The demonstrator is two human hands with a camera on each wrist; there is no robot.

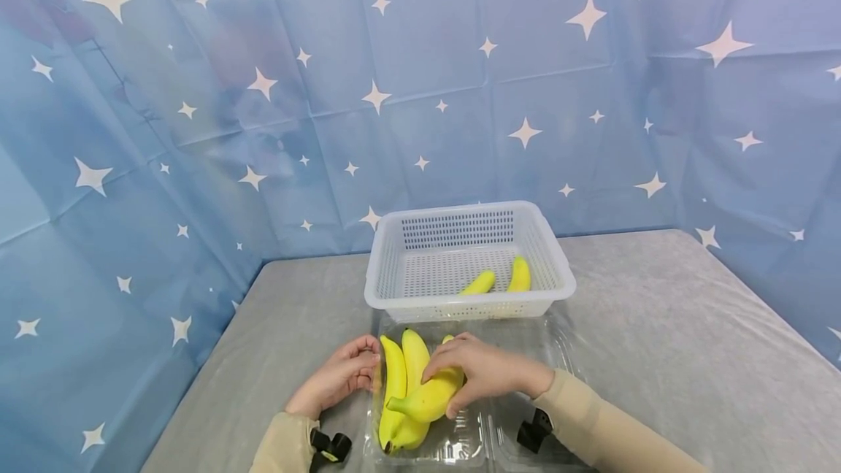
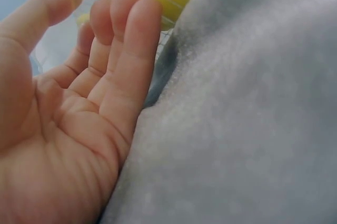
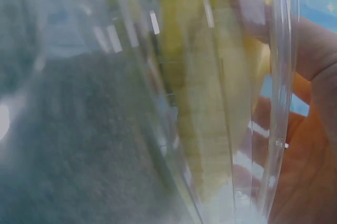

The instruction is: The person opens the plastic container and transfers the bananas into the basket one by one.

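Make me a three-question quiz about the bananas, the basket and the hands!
1. Where is the white perforated plastic basket?
A. behind the clear plastic clamshell tray
B. on the floor
C. left of the hands

2. How many yellow bananas lie in the basket?
A. none
B. two
C. five

3. What is the right hand doing?
A. waving in the air
B. gripping the yellow banana bunch
C. holding the basket

Answers: 1 A, it sits farther back on the grey table; 2 B, two tips show; 3 B, fingers curl around one banana.
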